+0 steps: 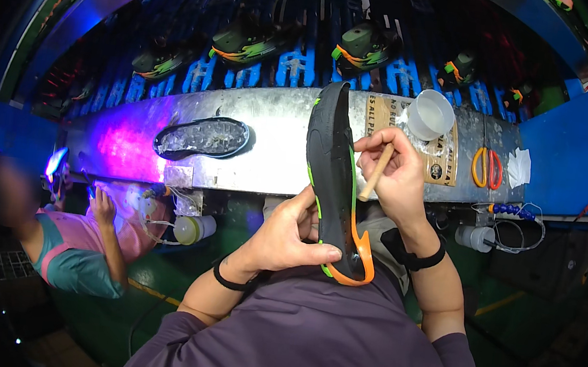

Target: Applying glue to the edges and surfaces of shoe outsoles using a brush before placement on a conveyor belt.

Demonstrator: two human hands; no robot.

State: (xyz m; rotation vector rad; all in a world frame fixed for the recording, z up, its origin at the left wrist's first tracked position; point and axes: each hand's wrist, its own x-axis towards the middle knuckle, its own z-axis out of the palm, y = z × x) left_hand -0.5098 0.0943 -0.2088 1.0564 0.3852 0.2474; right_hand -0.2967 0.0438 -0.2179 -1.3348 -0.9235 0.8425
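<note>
A black shoe sole [330,159] with green and orange edging stands lengthwise in front of me, its orange heel near my shirt. My left hand [289,232] grips it at the heel end, thumb across the inside. At its right edge, my right hand [400,179] pinches a light wooden stick-like handle [378,172]; whatever is on its far end is hidden by the hand. The right fingertips are at the sole's rim. Left of the held sole, another dark sole [203,137] with a shiny, whitish inside lies on the metal bench [274,167].
A translucent white cup [431,115] sits on printed cardboard [443,173]. Right of it lie scissors [480,167] with yellow and red handles and white tissue [519,168]. Several shoes [364,47] stand on the blue-lit rack behind. A co-worker [82,248] is at the left.
</note>
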